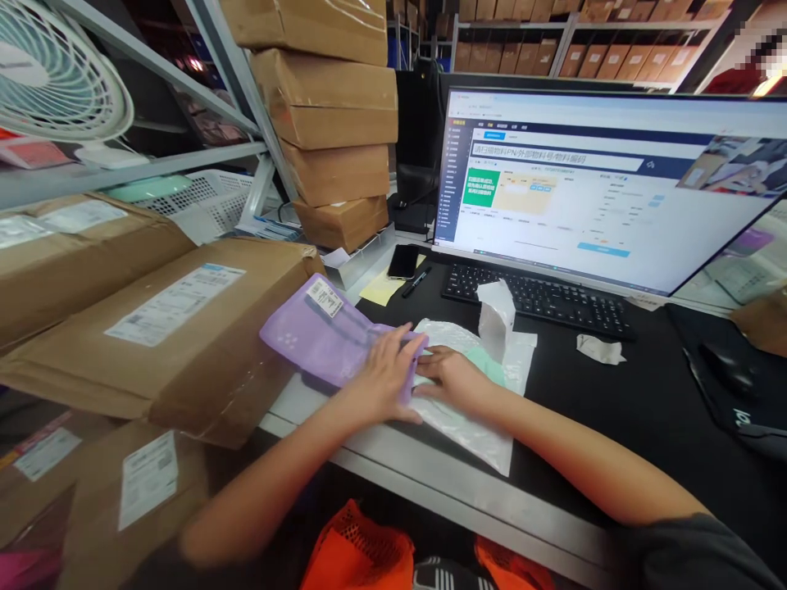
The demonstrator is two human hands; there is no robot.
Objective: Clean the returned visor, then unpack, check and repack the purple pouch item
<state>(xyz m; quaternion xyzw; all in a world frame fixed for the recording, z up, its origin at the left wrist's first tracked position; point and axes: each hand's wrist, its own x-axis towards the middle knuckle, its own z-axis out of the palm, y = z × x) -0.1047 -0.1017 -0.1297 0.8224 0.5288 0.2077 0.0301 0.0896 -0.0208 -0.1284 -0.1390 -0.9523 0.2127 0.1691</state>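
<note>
A flat, translucent purple plastic bag point(344, 344) with a white barcode label point(325, 296) lies partly over the corner of a cardboard box and the desk edge. Something dark shows through it. Across the bag's right part my left hand point(388, 369) rests with fingers stretched out and thumb apart. My right hand point(458, 377) has its fingertips bent at the purple bag's right edge; what lies between them is partly hidden. Beneath that hand is a white plastic mailer bag point(473, 438), its torn strip point(497, 315) standing up. Pale green material point(485, 362) shows at the mailer.
Large taped boxes point(178, 328) crowd the left, with more boxes stacked point(338, 106) behind. A monitor point(571, 197), keyboard point(541, 303), phone point(403, 262), pen point(416, 283) and mouse point(729, 369) occupy the black desk. A paper scrap point(600, 349) lies right of the mailer.
</note>
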